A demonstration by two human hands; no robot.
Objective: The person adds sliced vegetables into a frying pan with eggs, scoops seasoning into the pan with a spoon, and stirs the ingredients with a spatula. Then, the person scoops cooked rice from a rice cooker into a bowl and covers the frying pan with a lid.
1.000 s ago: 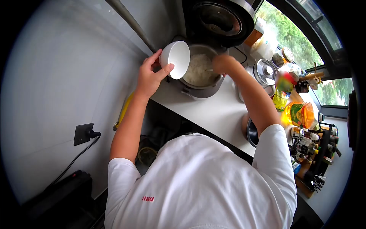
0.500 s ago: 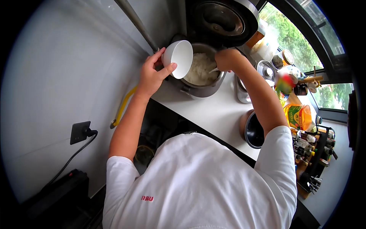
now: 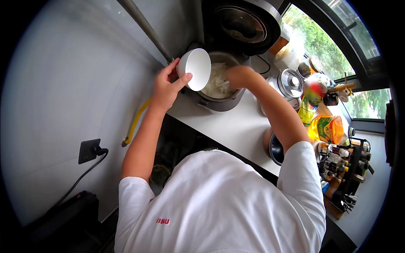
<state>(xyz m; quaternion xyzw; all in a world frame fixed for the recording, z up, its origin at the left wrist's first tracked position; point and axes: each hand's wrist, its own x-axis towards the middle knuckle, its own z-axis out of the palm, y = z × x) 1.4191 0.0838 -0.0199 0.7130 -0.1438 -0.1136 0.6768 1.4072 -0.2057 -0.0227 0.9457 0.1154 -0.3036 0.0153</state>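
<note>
With our left hand (image 3: 166,86) we grip a white bowl (image 3: 198,69) by its rim, thumb over the near edge and fingers curled behind the outer wall, the hand open only as wide as that edge needs. We hold the bowl tilted, its mouth turned toward us and to the right, beside and partly over the left edge of the rice cooker (image 3: 216,105). Our right hand (image 3: 241,77), a little blurred, is closed over the cooker's opening; we have a pale utensil (image 3: 223,85) in it, its end down in the white rice (image 3: 214,80), though the curled fingers are mostly hidden from us. Behind both hands we see the cooker's raised lid (image 3: 242,26). The cooker stands on a white counter (image 3: 232,130), and nearer us, partly covered by our right forearm, sits a dark-lined pot (image 3: 276,149). Beyond that arm we have a lidded vessel (image 3: 291,83), a bottle of orange-yellow oil (image 3: 328,128) and a rack of small bottles (image 3: 344,162), with a window (image 3: 318,36) past them. On our left, a yellow pipe (image 3: 138,120) and a black wall socket (image 3: 88,151) show against the grey wall (image 3: 63,97).
</note>
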